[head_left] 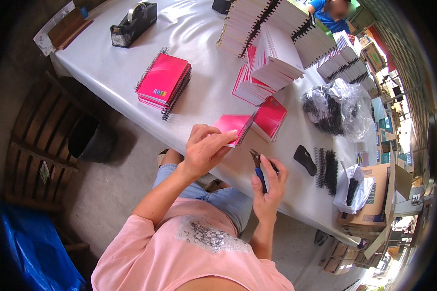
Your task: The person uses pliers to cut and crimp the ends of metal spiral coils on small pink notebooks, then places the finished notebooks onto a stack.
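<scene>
My left hand [204,148] grips a pink notebook [231,124] over the table's front edge, thumb on the cover. A dark spiral coil runs along the notebook's right side. In my right hand [270,190] is a pair of pliers [259,170] with blue handles, its dark jaws pointing up beside the coil but apart from it. Behind the held notebook lies a pink-covered pad [272,116] with loose white sheets. To the left, a stack of pink spiral notebooks [163,77] rests on the table.
White covered table [199,24] holds a tape dispenser [134,24], piled page blocks [277,56], a plastic bag of black coils [337,109], loose coils [328,169] and a black case [305,160]. A cardboard box [374,194] stands right. Another person [331,17] is at the far side.
</scene>
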Demonstrator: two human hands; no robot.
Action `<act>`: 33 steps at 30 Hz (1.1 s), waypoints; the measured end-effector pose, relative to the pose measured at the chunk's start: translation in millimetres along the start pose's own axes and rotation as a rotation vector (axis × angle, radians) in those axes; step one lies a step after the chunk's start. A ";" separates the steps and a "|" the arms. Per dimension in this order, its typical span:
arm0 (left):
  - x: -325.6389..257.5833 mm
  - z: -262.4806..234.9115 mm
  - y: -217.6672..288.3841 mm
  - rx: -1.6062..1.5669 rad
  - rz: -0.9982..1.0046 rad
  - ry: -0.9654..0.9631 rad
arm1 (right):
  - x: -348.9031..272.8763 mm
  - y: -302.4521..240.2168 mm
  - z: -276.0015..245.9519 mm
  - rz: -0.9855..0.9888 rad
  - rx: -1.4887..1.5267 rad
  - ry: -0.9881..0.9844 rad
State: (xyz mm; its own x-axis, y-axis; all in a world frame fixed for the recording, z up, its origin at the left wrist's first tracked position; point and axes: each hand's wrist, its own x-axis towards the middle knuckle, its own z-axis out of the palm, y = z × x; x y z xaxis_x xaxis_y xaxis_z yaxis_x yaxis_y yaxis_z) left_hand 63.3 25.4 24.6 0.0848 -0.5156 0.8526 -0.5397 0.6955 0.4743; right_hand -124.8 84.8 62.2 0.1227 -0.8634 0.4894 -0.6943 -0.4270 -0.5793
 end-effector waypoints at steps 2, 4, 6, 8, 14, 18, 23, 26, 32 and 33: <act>-6.0 0.6 -1.9 -0.004 0.043 -0.019 | -3.4 2.2 1.2 0.020 -0.011 -0.014; -11.0 1.9 -3.1 -0.008 0.087 -0.042 | -5.3 3.3 2.2 0.031 0.001 -0.014; -13.4 2.5 -3.4 0.023 0.181 0.011 | -5.7 1.7 3.3 0.036 0.022 -0.004; -7.7 1.1 -2.4 0.054 0.176 0.001 | -5.5 1.9 3.5 0.041 0.035 0.012; -9.7 5.7 -2.2 -0.212 -0.293 0.021 | 1.1 -1.8 7.0 0.025 0.083 0.027; -15.0 6.4 -3.7 -0.278 -0.482 0.050 | 6.2 -7.5 10.3 0.012 0.091 -0.006; -13.5 0.9 -10.1 -0.045 -0.324 0.016 | 8.6 -7.4 11.4 -0.004 0.114 -0.015; -18.6 1.7 -18.4 -0.179 -0.509 0.030 | 9.7 -8.6 12.9 -0.011 0.114 -0.018; -26.5 4.4 -31.1 -0.233 -0.534 0.138 | 11.9 -8.8 15.3 -0.023 0.106 -0.035; -29.9 5.0 -35.1 -0.293 -0.618 0.165 | 12.6 -9.6 16.0 -0.027 0.110 -0.040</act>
State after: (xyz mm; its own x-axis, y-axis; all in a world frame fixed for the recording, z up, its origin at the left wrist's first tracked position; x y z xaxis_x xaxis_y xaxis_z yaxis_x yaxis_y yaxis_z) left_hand 75.5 13.9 -18.7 0.4416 -0.7936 0.4186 -0.1060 0.4172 0.9026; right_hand -105.2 73.8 63.5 0.1696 -0.8602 0.4810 -0.6089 -0.4752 -0.6352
